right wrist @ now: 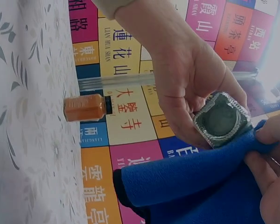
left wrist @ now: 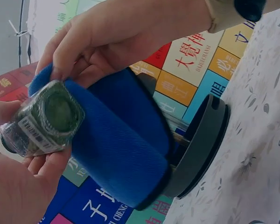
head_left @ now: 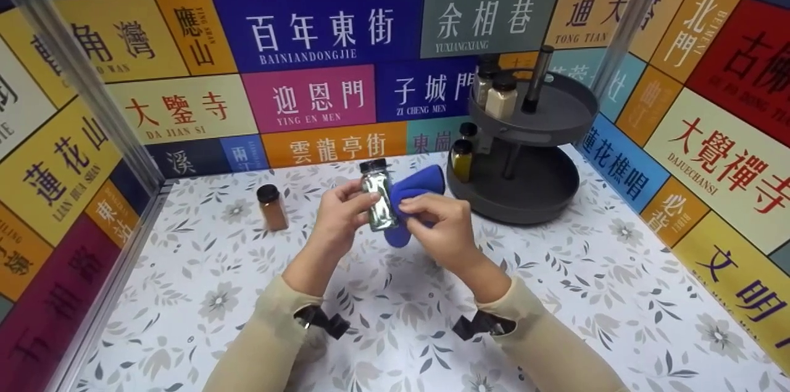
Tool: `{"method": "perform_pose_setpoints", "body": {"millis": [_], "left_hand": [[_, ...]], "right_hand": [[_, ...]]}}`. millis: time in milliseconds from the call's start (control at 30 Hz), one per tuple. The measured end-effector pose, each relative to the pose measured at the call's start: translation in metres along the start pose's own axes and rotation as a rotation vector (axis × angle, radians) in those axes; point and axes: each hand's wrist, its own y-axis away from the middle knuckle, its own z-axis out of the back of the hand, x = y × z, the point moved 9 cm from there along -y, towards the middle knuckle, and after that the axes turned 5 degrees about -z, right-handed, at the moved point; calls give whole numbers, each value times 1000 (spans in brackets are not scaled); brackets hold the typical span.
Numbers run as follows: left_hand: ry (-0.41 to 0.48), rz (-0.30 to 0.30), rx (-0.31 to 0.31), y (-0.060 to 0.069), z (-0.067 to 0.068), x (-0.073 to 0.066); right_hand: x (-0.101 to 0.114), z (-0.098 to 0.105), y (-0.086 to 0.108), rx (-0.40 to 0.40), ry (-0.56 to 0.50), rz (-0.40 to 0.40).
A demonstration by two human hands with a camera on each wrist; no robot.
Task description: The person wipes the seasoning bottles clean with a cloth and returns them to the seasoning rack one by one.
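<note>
A clear glass jar (head_left: 378, 197) with a black lid and green contents is gripped in the left hand (head_left: 338, 213), tilted slightly. The right hand (head_left: 441, 222) pinches a blue cloth (head_left: 426, 181) against the jar's right side. In the left wrist view the jar (left wrist: 53, 119) shows its base and a barcode label, and the cloth (left wrist: 116, 140) hangs from the right hand (left wrist: 102, 37). From the right wrist view, the left hand (right wrist: 186, 79) wraps round the jar (right wrist: 222, 119), whose base touches the cloth (right wrist: 191, 175).
A jar of orange-brown contents (head_left: 273, 210) with a black lid stands on the flowered tabletop (head_left: 222, 299), left of the hands. At the back right is a dark two-tier round rack (head_left: 518, 207) holding several black-lidded jars. Panels with printed signs surround the table.
</note>
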Motion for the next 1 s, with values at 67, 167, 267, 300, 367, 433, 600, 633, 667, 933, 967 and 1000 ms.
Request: {"method": "perform_pose_setpoints", "body": {"millis": [67,167,267,300,367,433,600,633,667,933,967,1000], "left_hand": [[20,-12,-32,-2,6,-4],[36,-27,-54,-4,10,-8],[27,-37,-16,-3,7,-10],[15,-37,7,-2,4,-9],[-30,-40,56,1,-1,-8],[-84,-31,109,5,-8,-4],[-162,19,204,11,-21,8],[-162,21,204,11,-21,10],[-160,21,196,11,-21,10],[-61,-71,57,5,-7,-5],[-40,-84,44,5,-4,-8],[-21,-96,34,4,-1,-12]], "right_hand": [[3,-5,2,26,24,23],[6,-7,4,33,49,53],[9,-5,4,-1,82,74],[10,-3,4,-18,93,77],[10,2,2,-55,99,74],[7,8,0,-94,88,59],[-4,20,-3,-166,46,9],[-5,21,-4,-171,49,4],[-6,21,-4,-171,48,3],[5,6,2,-110,91,65],[8,3,3,-100,101,88],[12,0,5,-90,117,115]]}}
